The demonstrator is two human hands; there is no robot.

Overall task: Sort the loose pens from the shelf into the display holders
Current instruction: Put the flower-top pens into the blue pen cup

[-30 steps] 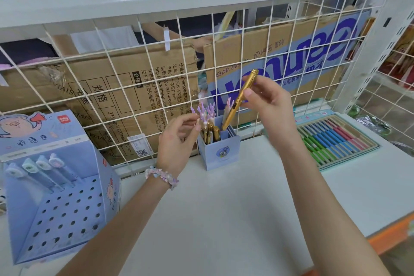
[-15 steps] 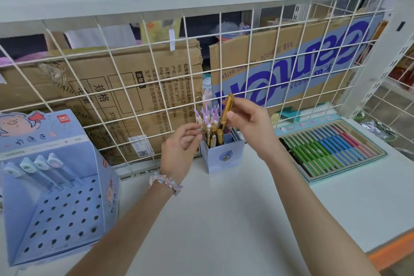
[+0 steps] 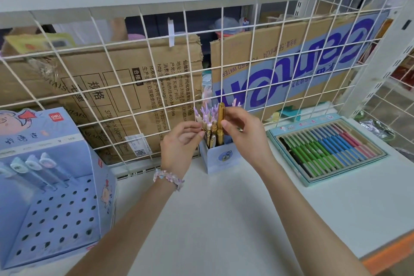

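A small blue square pen cup [image 3: 220, 159] stands on the white shelf against the wire grid. It holds several gold pens with lilac coral-shaped tops [image 3: 209, 113]. My right hand [image 3: 244, 134] pinches a plain gold pen [image 3: 220, 116] that stands upright with its lower end inside the cup. My left hand [image 3: 181, 143], with a bead bracelet at the wrist, touches the coral-topped pens at the cup's left side with its fingertips.
A large blue perforated display stand [image 3: 51, 213] with several pastel pens is at the left. A flat tray of green, blue and pink pens [image 3: 329, 150] lies at the right. The wire grid [image 3: 139, 87] backs the shelf, with cardboard boxes behind. The shelf's orange front edge [image 3: 389, 253] is at the lower right.
My right hand has lowered the gold pen from above the cup down into it and turned it upright. My left hand has stayed at the cup's left side.
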